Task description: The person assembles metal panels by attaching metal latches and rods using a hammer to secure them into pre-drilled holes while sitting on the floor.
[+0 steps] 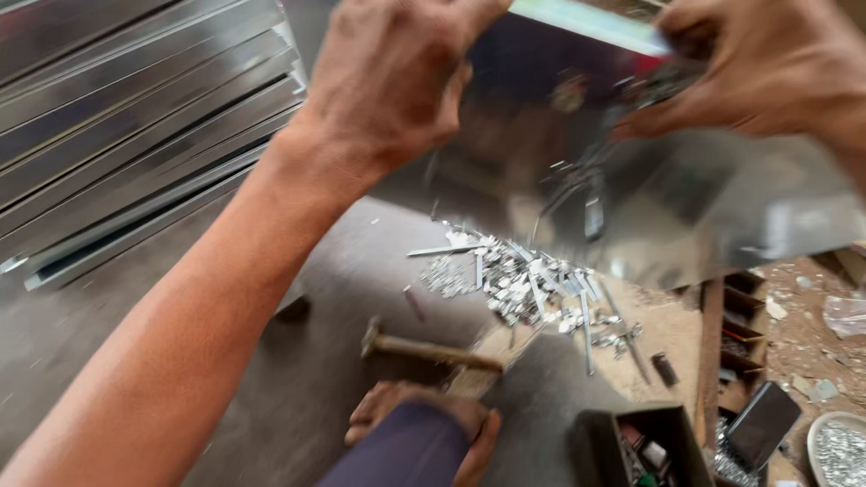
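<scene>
My left hand (388, 81) grips the upper left edge of a shiny metal sheet (704, 207) held up in front of me. At the top right, my right hand (767, 63) pinches the same sheet along its folded top edge. The sheet is blurred and mirrors scraps from below. Under it on the floor lies a pile of small metal offcuts (523, 280). A hammer (424, 350) with a wooden handle lies just beside the pile, near my foot (424, 424).
A stack of long folded metal channels (135, 117) fills the upper left. A dark open toolbox (645, 446) sits at the bottom right, beside a wooden compartment rack (735, 334), a dark flat case (765, 424) and a bowl of small metal pieces (839, 451).
</scene>
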